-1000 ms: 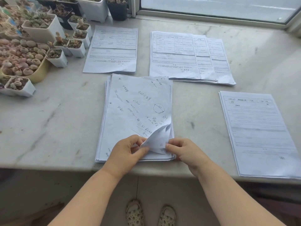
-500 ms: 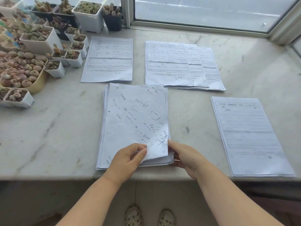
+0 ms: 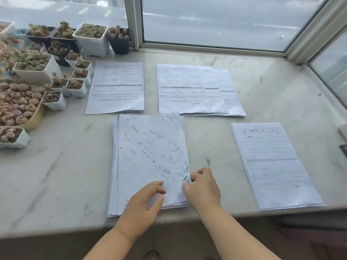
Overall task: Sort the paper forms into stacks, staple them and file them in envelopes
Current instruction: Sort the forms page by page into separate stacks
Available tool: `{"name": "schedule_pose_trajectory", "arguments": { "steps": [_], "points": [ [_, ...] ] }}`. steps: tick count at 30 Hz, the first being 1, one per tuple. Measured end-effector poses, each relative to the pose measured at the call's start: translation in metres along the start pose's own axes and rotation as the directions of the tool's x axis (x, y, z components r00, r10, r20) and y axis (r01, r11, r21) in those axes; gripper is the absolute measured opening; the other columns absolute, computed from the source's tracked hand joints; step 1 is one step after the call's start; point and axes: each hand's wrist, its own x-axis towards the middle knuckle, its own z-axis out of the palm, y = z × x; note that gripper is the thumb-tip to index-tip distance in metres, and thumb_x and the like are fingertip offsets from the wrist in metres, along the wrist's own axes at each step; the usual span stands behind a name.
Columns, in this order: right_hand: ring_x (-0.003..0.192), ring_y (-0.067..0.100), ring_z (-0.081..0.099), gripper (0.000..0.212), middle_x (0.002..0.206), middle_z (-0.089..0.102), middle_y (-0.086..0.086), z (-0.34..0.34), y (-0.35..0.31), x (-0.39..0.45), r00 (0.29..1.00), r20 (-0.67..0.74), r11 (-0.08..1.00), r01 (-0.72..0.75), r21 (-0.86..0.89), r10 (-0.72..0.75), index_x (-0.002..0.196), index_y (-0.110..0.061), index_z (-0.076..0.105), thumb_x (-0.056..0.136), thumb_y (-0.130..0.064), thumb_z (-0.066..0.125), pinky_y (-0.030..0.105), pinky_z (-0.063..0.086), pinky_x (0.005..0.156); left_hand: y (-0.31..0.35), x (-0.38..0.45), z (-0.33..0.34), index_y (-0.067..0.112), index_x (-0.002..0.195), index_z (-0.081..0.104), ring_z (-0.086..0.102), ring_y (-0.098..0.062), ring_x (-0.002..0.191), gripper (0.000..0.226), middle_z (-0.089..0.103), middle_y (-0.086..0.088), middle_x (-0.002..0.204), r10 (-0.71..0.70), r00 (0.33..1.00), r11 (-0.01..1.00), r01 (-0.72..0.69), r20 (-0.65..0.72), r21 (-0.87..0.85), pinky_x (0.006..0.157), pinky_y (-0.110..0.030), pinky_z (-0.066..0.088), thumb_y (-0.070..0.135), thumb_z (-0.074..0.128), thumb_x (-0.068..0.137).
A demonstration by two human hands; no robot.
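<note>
Surface: pale marble window ledge [image 3: 262,87], window glass along the far side.
Unsorted pile: thick stack of white paper sheets [image 3: 148,158] at near centre, lower edge close to the ledge's near rim; top sheet blank side up, covered in handwritten scribbles.
Left hand [image 3: 142,205]: resting on the pile's near edge, fingers loosely curled, thumb and forefinger closing on the top sheet's lower part; whether already pinching or only pressing, cannot tell.
Right hand [image 3: 203,188]: at the pile's near right corner, fingertips curled and pinching the corner of the top sheet.
Sorted so far: single printed form with table grid [image 3: 116,87] at far left; fanned set of printed forms [image 3: 195,89] at far centre; small stack of lined printed forms [image 3: 272,162] at right, well apart from the pile.
Step in hand: probably peeling off the top sheet to turn and read it.
Doing it well: lift only one sheet; hold the rest down with the left hand; flip to the printed face before choosing a stack; lay edges square.
Risk: pile overhanging the near rim; sheets sliding off.
Clutter: small white and black pots of succulents [image 3: 56,72] at far left, just beside the single form.
</note>
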Motion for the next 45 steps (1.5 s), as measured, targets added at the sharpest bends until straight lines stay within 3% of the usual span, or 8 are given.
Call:
{"name": "schedule_pose_trajectory", "arguments": {
  "steps": [7,16,22,26,30,35,39,45],
  "points": [
    [0.055,0.017,0.035,0.027,0.055,0.041,-0.004,-0.031,0.03,0.014,0.999,-0.039,0.944,0.025,0.328,-0.013,0.061,-0.016,0.043,0.085,-0.004,0.047,0.028,0.032,0.052,0.021,0.001,-0.007,0.036,0.103,0.061,0.045,0.01,0.124,0.024,0.053,0.026,0.128,0.169,0.936,0.982,-0.134,-0.307,0.134,0.102,-0.006,0.03,0.042,0.046,0.085],
    [0.075,0.015,0.063,0.018,0.085,0.071,0.002,-0.118,0.166,0.013,0.979,0.023,0.57,-0.139,0.81,0.205,0.093,-0.015,0.068,0.096,-0.005,0.054,0.024,0.048,0.057,0.026,0.01,0.028,0.024,0.106,0.064,0.039,0.023,0.116,0.024,0.047,0.042,0.123,0.104,0.939,0.976,-0.033,-0.328,0.216,0.096,0.003,0.025,0.023,0.054,0.083],
    [0.081,0.022,0.062,0.017,0.082,0.071,0.008,-0.105,0.208,0.02,0.971,-0.048,0.787,-0.162,0.595,0.236,0.086,-0.015,0.069,0.095,-0.012,0.054,0.035,0.047,0.075,0.023,0.007,0.046,0.038,0.103,0.057,0.046,0.0,0.117,0.038,0.056,0.015,0.122,0.08,0.951,0.964,0.002,-0.299,0.264,0.102,-0.029,0.033,0.004,0.064,0.088],
    [0.08,0.024,0.054,0.002,0.081,0.058,-0.003,-0.105,0.204,0.017,0.962,-0.135,0.945,-0.197,0.259,0.238,0.091,-0.018,0.057,0.091,-0.019,0.055,0.035,0.039,0.065,0.022,0.005,0.047,0.037,0.101,0.056,0.046,-0.002,0.117,0.041,0.057,0.006,0.124,0.069,0.962,0.959,0.009,-0.266,0.282,0.102,-0.027,0.032,0.0,0.064,0.087],
    [0.102,0.021,0.057,0.035,0.111,0.055,-0.001,-0.103,0.184,-0.005,0.931,-0.362,0.988,-0.09,-0.125,0.039,0.12,-0.023,0.058,0.087,-0.027,0.068,0.034,0.045,0.072,0.019,0.005,0.042,0.042,0.101,0.055,0.047,-0.004,0.118,0.04,0.051,0.024,0.12,0.103,0.966,0.952,-0.027,-0.238,0.306,0.102,-0.016,0.029,0.007,0.067,0.086],
    [0.065,0.005,0.057,0.011,0.077,0.065,-0.011,-0.066,0.109,-0.014,0.989,0.056,0.953,0.117,0.281,-0.138,0.079,-0.029,0.062,0.089,-0.026,0.062,0.021,0.044,0.062,0.006,0.001,0.035,0.032,0.103,0.065,0.042,0.01,0.118,0.033,0.053,0.022,0.122,0.128,0.983,0.926,-0.073,-0.127,0.37,0.093,-0.029,0.049,0.05,0.051,0.078],
    [0.081,0.016,0.068,0.02,0.087,0.07,0.0,-0.032,0.068,0.002,0.956,0.275,0.905,-0.027,0.424,-0.101,0.112,-0.026,0.058,0.093,-0.032,0.06,0.035,0.057,0.079,0.005,0.007,0.036,0.023,0.097,0.071,0.045,0.01,0.114,0.038,0.06,0.013,0.117,0.13,0.987,0.941,-0.091,-0.098,0.326,0.099,-0.001,0.026,0.05,0.055,0.077],
    [0.091,0.015,0.07,0.065,0.1,0.074,0.001,-0.012,0.052,0.015,0.866,0.441,0.786,-0.096,0.61,-0.237,0.141,-0.041,0.029,0.092,-0.015,0.064,0.029,0.056,0.085,-0.003,0.008,0.038,0.028,0.098,0.072,0.039,0.017,0.117,0.031,0.054,0.024,0.118,0.112,0.985,0.961,-0.075,-0.128,0.264,0.098,0.001,0.024,0.04,0.071,0.07]
  ]
}}
